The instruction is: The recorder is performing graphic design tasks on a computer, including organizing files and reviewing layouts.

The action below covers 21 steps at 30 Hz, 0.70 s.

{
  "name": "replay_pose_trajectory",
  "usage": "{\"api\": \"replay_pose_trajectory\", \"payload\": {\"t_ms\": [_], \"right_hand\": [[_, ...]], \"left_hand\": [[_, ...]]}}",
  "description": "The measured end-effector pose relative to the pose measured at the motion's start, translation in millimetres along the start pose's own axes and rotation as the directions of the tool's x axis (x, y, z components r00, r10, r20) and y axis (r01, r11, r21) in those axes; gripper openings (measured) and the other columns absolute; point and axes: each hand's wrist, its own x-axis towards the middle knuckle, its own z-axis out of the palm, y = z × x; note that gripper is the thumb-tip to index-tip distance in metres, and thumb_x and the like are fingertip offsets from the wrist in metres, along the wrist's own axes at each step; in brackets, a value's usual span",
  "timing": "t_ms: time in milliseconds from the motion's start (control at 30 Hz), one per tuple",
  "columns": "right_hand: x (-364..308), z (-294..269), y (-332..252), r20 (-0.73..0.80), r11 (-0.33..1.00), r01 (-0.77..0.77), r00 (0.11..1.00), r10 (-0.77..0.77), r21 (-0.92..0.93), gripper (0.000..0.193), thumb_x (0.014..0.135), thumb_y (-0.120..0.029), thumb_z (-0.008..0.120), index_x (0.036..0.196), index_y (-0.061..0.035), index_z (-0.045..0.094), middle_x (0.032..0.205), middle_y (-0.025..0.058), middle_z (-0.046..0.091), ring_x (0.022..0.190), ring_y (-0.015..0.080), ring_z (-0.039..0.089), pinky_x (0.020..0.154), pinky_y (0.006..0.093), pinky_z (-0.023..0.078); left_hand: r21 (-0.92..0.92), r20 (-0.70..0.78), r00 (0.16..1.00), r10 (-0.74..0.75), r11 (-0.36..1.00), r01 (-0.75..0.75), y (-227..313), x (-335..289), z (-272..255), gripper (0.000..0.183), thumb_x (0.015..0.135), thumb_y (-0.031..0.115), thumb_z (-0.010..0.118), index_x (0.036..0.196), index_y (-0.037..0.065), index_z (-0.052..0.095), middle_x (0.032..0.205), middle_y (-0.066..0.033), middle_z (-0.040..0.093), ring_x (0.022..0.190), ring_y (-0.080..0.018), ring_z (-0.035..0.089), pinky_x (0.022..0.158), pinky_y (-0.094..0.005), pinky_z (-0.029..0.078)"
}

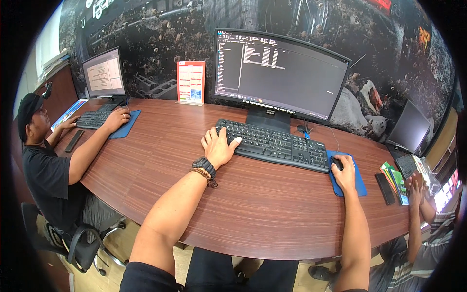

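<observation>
My left hand [219, 147] lies over the left end of a black keyboard [277, 145], fingers spread on and beside its keys. A dark watch and a beaded bracelet circle that wrist. My right hand [344, 171] is wrapped round a black computer mouse [336, 164] on a blue mouse pad [357, 181], right of the keyboard. Behind the keyboard stands a wide monitor [282, 73] showing a dark file-list window.
A red and white table sign [190, 82] stands left of the monitor. At the left a person [48, 160] uses another keyboard [94, 119] and monitor [104, 74]. At the right a second person's hands [415, 190] are near booklets [396, 181], a black phone [385, 189] and a third monitor [409, 127].
</observation>
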Motion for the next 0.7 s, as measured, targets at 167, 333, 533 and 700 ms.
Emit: {"api": "replay_pose_trajectory", "payload": {"t_ms": [167, 333, 533, 700], "right_hand": [[-2.9, 1.0, 0.9, -0.007, 0.999, 0.007, 1.0, -0.007, 0.033, 0.032, 0.078, -0.014, 0.069, 0.109, -0.0052, 0.069, 0.113, 0.0156, 0.059, 0.109, 0.0355, 0.059, 0.095, 0.0419, 0.048], [-3.2, 0.1, -2.2, -0.007, 1.0, 0.009, 1.0, -0.008, 0.023, 0.032, 0.078, -0.014, 0.069, 0.109, -0.005, 0.069, 0.113, 0.0157, 0.06, 0.109, 0.0355, 0.059, 0.095, 0.0419, 0.048], [-2.3, -0.7, -4.7, 0.002, 0.999, -0.013, 1.0, 0.013, 0.038, 0.032, 0.078, -0.014, 0.068, 0.109, -0.0051, 0.069, 0.113, 0.0156, 0.06, 0.11, 0.0355, 0.058, 0.096, 0.0419, 0.047], [-1.2, 0.6, -0.3, 0.003, 0.999, 0.009, 1.0, -0.009, 0.032, 0.032, 0.078, -0.015, 0.068, 0.109, -0.0052, 0.069, 0.113, 0.0163, 0.06, 0.109, 0.0361, 0.058, 0.096, 0.0423, 0.047]], "left_hand": [[-0.003, -0.002, 1.0, -0.003, 1.0, 0.003, -0.2, -0.7, 1.3, 0.078, 0.093, 0.057, 0.059, 0.145, 0.001, 0.045, 0.15, -0.0296, 0.033, 0.141, -0.0447, 0.027, 0.115, -0.0565, 0.019], [-0.003, -0.003, 1.0, -0.004, 1.0, 0.004, -2.6, -0.8, 1.9, 0.079, 0.092, 0.058, 0.059, 0.145, 0.001, 0.045, 0.151, -0.0292, 0.032, 0.141, -0.0444, 0.026, 0.115, -0.0567, 0.019], [0.008, 0.009, 1.0, -0.008, 1.0, 0.008, -0.7, 0.2, -0.4, 0.078, 0.092, 0.058, 0.059, 0.145, 0.002, 0.045, 0.151, -0.0289, 0.032, 0.141, -0.0442, 0.027, 0.115, -0.0567, 0.02], [0.011, 0.017, 1.0, -0.01, 1.0, 0.01, -0.5, 1.0, -0.5, 0.078, 0.093, 0.058, 0.059, 0.145, 0.002, 0.045, 0.151, -0.0293, 0.032, 0.141, -0.0443, 0.027, 0.115, -0.0568, 0.02]]}}
